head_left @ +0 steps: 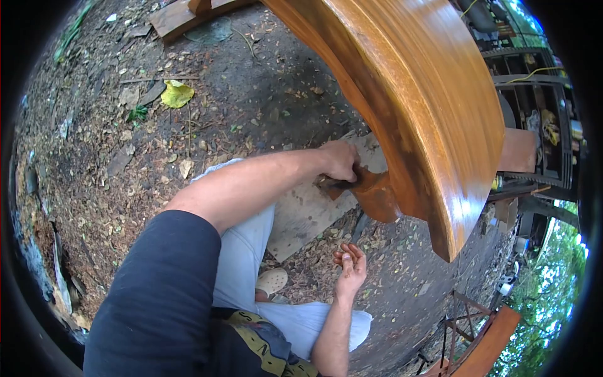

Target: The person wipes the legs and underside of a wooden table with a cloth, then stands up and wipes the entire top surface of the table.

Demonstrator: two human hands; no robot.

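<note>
A large piece of varnished wooden furniture (433, 94) with a glossy, curved top fills the upper right. Its brown curved foot (379, 196) juts out beneath. My left hand (341, 161) is closed at the end of that foot, beside a dark patch; whatever its fingers hold is hidden. Lower down, my right hand (352, 264) hangs in the air, apart from the furniture. Its fingers are loosely bent and somewhat apart, and I see nothing in them. A flat, pale board (295, 217) lies on the ground below the foot.
Dirt and dry leaves cover the ground, with a yellow leaf (177, 93) at upper left. A wooden beam (173, 20) lies at the top. Dark shelving (534, 94) with clutter stands at right. Another curved wooden piece (493, 342) is at lower right. My shoe (272, 280) shows below the board.
</note>
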